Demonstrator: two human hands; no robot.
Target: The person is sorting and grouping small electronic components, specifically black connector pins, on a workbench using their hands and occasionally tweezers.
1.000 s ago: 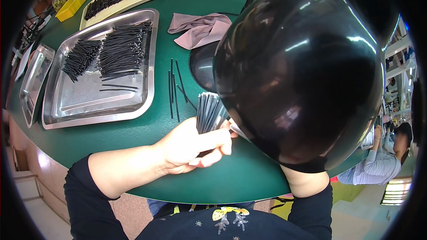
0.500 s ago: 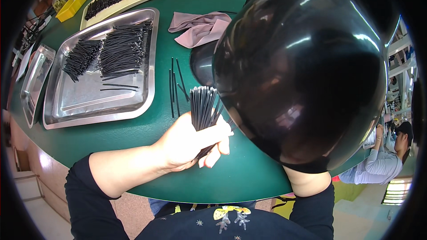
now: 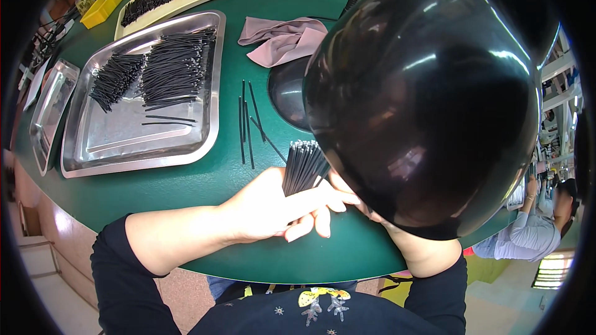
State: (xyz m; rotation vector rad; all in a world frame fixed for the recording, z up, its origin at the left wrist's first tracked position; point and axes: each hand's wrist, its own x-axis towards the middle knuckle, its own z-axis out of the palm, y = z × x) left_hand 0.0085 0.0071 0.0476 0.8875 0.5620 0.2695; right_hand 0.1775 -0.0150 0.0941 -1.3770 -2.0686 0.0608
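Note:
My left hand [image 3: 273, 208] is closed around a bundle of thin black wires [image 3: 303, 170] with silvery tips, held upright over the green table. Beneath a large glossy black lamp shade [image 3: 422, 111], my right hand [image 3: 339, 182] is mostly hidden; only some of its fingers show, close beside the bundle. Whether those fingers hold anything cannot be seen. Several loose black wires [image 3: 251, 125] lie on the table just beyond my left hand. More black wires [image 3: 174, 68] rest in two piles in a metal tray [image 3: 139, 166] to the left.
The shade covers much of the right side, with its black base [image 3: 288, 96] behind. A mauve cloth [image 3: 282, 43], a cream tray [image 3: 180, 6] of black wires and a yellow bin [image 3: 107, 5] stand farther back. A clear tray [image 3: 53, 115] sits far left. Another person [image 3: 528, 229] is at right.
My left hand has moved right with the bundle, toward the shade. Fingers of my right hand now show at the shade's edge beside it.

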